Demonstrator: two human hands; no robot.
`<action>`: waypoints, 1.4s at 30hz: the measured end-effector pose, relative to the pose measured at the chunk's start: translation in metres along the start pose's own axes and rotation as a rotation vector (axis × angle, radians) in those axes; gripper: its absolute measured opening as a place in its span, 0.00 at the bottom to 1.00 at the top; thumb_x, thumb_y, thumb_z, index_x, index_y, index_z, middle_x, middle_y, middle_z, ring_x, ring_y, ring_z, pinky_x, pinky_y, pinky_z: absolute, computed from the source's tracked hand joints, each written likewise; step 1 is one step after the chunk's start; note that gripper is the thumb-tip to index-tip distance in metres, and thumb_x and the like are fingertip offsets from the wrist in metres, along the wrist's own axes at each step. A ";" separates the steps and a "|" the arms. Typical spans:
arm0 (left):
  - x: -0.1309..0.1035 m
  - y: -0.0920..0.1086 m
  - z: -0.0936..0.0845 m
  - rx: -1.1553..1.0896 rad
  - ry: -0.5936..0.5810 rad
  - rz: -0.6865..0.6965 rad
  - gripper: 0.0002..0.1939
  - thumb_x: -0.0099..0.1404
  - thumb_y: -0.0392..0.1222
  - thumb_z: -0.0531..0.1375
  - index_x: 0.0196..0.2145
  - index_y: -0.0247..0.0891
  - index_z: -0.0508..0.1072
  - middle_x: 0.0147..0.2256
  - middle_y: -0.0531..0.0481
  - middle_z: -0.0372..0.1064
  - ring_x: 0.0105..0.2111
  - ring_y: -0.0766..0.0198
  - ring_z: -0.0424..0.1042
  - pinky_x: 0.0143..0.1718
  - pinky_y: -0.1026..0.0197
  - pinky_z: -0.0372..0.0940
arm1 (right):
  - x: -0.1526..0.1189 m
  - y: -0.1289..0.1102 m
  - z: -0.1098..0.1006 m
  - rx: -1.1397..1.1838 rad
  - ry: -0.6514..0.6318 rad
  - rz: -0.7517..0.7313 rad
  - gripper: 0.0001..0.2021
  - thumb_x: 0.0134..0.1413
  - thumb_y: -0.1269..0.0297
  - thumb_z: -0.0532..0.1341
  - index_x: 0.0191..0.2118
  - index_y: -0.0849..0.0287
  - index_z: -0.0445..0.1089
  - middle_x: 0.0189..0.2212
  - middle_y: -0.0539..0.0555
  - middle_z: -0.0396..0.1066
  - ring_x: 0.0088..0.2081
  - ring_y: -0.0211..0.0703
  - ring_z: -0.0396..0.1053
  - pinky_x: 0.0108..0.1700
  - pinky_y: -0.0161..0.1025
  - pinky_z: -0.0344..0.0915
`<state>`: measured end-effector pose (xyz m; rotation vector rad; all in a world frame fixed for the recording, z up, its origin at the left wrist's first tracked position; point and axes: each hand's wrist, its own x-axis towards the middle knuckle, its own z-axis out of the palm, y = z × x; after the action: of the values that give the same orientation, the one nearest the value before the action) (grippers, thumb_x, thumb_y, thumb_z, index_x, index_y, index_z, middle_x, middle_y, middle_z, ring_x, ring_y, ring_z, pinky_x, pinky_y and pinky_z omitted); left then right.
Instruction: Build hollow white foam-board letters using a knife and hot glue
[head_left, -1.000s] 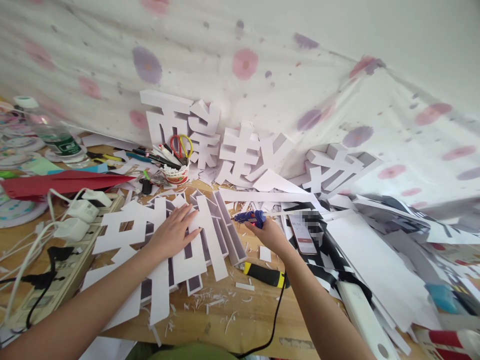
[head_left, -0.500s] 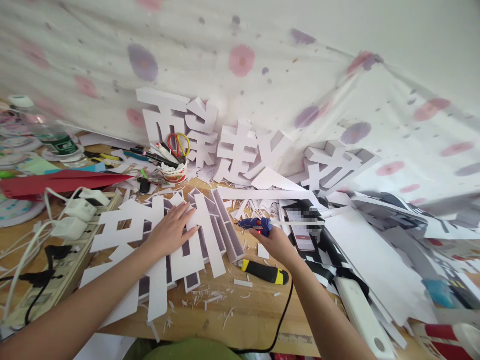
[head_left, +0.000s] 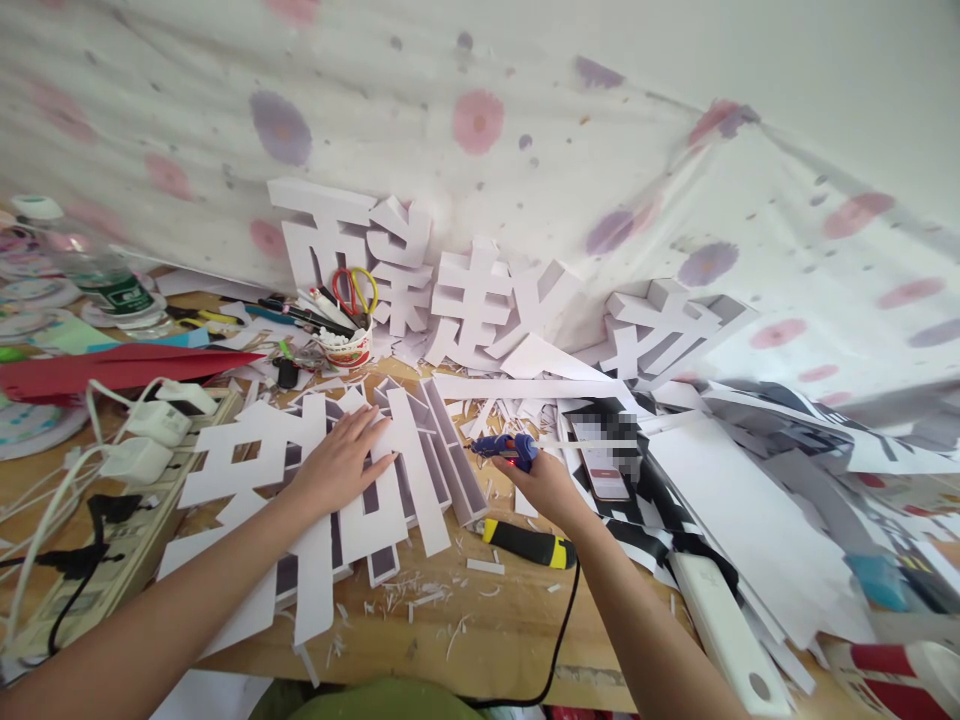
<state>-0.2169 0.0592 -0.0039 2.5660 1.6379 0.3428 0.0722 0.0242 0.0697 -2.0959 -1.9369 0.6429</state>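
Note:
My left hand (head_left: pixel 346 458) lies flat with its fingers spread on a white cut-out character (head_left: pixel 375 525) made of board. Under and beside that sheet show grey-walled box strips (head_left: pixel 450 455), partly hidden by it. My right hand (head_left: pixel 544 482) is wrapped round a blue glue gun (head_left: pixel 510 447), with a long white glue stick (head_left: pixel 585 444) coming out of its back. A small red light glows on the gun. Its nozzle points left, close to the rightmost strip; whether they touch I cannot tell. Just below lies a yellow and black utility knife (head_left: pixel 529 543).
Finished white raised characters (head_left: pixel 480 300) lean along the curtain. A cup of scissors and pens (head_left: pixel 345 345) stands at the back. A power strip (head_left: pixel 127 530) with chargers lies left, a phone (head_left: pixel 604 470) and white sheets (head_left: pixel 742 500) right. Paper scraps litter the wooden table (head_left: pixel 480 640).
My right hand has shifted slightly left with the glue gun, bringing its nozzle nearer the box strip. My left hand stays in place on the white character.

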 end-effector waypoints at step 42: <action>0.000 0.002 -0.003 -0.011 -0.001 0.001 0.35 0.64 0.61 0.38 0.58 0.35 0.58 0.61 0.40 0.50 0.62 0.53 0.47 0.61 0.49 0.46 | -0.032 0.018 -0.004 -0.077 -0.048 0.019 0.17 0.51 0.49 0.55 0.26 0.55 0.72 0.19 0.52 0.67 0.25 0.45 0.66 0.26 0.37 0.56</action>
<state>-0.2155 0.0581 -0.0005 2.5591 1.6293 0.3490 0.0889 -0.0089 0.0704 -2.1664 -1.9998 0.6383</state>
